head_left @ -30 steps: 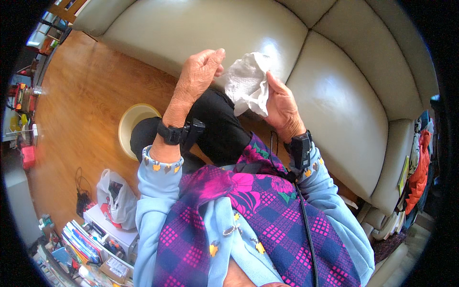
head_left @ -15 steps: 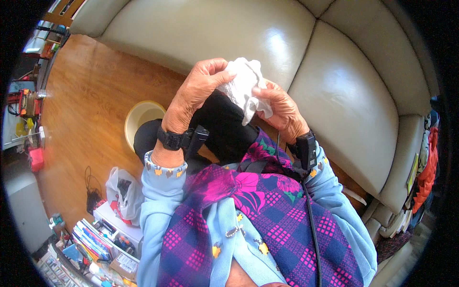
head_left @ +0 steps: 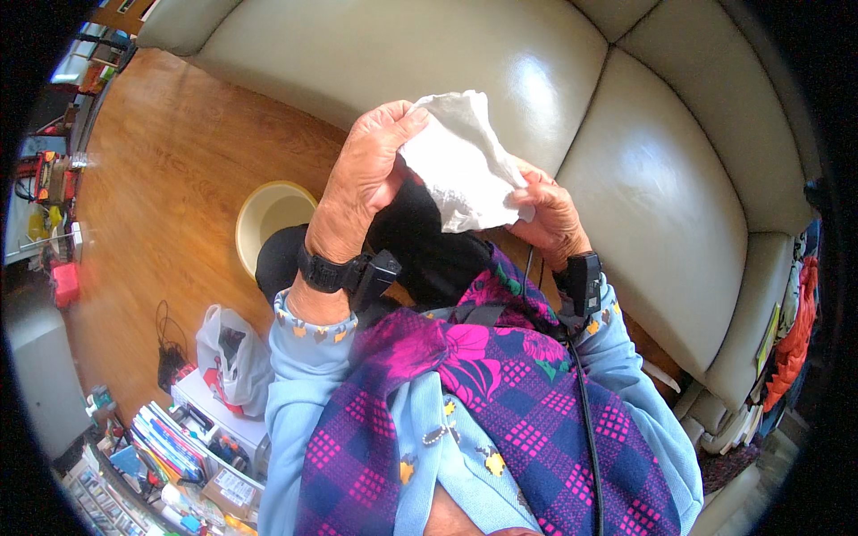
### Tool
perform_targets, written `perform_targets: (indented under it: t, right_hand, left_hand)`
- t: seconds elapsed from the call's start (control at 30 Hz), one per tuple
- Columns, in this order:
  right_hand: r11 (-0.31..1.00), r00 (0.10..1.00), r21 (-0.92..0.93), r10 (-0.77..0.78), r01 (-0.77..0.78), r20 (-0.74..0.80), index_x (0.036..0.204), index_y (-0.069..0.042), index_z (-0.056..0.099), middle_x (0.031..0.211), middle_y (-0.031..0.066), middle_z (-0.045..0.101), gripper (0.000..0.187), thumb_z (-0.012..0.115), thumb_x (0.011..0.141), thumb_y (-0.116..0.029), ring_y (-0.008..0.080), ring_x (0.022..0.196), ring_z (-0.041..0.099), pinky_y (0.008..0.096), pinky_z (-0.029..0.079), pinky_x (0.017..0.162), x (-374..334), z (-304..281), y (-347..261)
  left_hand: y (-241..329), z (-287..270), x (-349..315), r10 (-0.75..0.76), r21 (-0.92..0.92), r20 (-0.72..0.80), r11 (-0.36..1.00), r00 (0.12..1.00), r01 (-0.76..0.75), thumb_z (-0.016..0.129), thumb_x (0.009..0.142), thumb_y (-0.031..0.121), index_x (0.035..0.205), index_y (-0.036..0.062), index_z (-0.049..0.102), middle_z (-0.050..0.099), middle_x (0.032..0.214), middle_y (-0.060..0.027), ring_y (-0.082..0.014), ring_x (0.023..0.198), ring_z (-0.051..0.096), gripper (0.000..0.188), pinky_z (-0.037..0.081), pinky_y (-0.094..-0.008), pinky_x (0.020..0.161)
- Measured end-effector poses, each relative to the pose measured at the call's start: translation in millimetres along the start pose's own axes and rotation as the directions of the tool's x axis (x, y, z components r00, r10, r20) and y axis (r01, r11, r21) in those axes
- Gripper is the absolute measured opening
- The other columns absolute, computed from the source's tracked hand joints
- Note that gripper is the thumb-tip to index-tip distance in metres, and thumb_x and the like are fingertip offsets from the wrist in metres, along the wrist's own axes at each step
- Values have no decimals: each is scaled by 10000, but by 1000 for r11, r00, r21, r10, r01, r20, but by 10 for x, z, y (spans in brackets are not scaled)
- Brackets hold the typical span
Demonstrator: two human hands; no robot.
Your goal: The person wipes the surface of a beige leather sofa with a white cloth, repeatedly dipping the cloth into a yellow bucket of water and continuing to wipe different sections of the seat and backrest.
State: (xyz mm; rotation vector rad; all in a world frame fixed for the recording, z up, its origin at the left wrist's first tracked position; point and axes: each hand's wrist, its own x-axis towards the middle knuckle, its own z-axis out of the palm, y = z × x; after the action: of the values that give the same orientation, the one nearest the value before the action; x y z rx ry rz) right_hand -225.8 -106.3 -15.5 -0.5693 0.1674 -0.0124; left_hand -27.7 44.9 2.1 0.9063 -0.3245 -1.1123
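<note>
A thin white cloth (head_left: 466, 165) with a crinkled lower edge is spread between my hands, above my dark-trousered knees; whether it is fabric or thick tissue I cannot tell. My left hand (head_left: 371, 161) pinches its upper left edge between thumb and fingers. At the lower right corner, my right hand (head_left: 550, 214) grips it with the thumb on top, the other fingers partly hidden behind. Each wrist carries a black strapped device.
A beige sofa (head_left: 375, 62) runs along the far and right side. On the wooden floor stands a cream bucket (head_left: 259, 223), left of my knee. A white plastic bag (head_left: 231, 357) sits lower left, near books and papers (head_left: 170, 447). A black cable (head_left: 585, 429) hangs down my front.
The cloth was bunched up and is now opened out into a flatter sheet. My right hand has shifted slightly right and down, farther from the left.
</note>
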Motion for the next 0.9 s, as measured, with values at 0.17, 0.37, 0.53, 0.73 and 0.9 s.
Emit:
perform_targets:
  t: [0.17, 0.37, 0.53, 0.73, 0.9]
  right_hand:
    - [949, 988, -304, -119, 83, -100, 1317, 53, 518, 1195, 117, 649, 567, 727, 839, -167, 211, 1015, 655, 334, 509, 927, 88, 112, -3]
    - [988, 975, -147, 8, -41, -221, 1271, 55, 549, 1173, 128, 661, 465, 637, 934, -253, 214, 1035, 651, 357, 512, 930, 227, 230, 139]
    - [982, 927, -14, -185, 191, -325, 1287, 27, 530, 1230, 146, 635, 483, 573, 978, -343, 269, 1097, 627, 418, 501, 976, 125, 10, -2]
    - [281, 382, -959, -890, 35, -247, 1052, -44, 709, 1034, 84, 677, 352, 523, 1017, -340, 171, 837, 641, 316, 515, 695, -679, -579, -1068]
    - [-361, 450, -842, -878, -400, 163, 988, 2, 638, 892, 213, 634, 298, 528, 1004, -274, 367, 762, 628, 465, 505, 664, -517, -727, -870]
  left_hand:
    - [60, 112, -49, -105, 14, 96, 994, 990, 104, 629, 964, 179, 984, 31, 641, 697, 891, -42, -112, 781, 671, 150, 562, -255, 691]
    - [67, 264, -136, -126, 79, 11, 989, 992, 125, 641, 957, 211, 998, 33, 638, 663, 777, -17, -97, 593, 630, 182, 500, -241, 443]
    - [81, 125, -157, -113, 110, -110, 986, 988, 125, 619, 969, 211, 1056, 28, 615, 621, 703, -14, -129, 558, 617, 203, 521, -272, 474]
    - [104, 41, -149, -21, 162, -34, 986, 999, 26, 543, 999, 198, 1138, -4, 594, 602, 700, -41, -142, 606, 603, 250, 533, -271, 561]
    - [81, 20, -154, -27, 253, -53, 967, 998, 40, 540, 1000, 193, 1109, 7, 611, 615, 704, -27, -118, 603, 607, 226, 526, -262, 557]
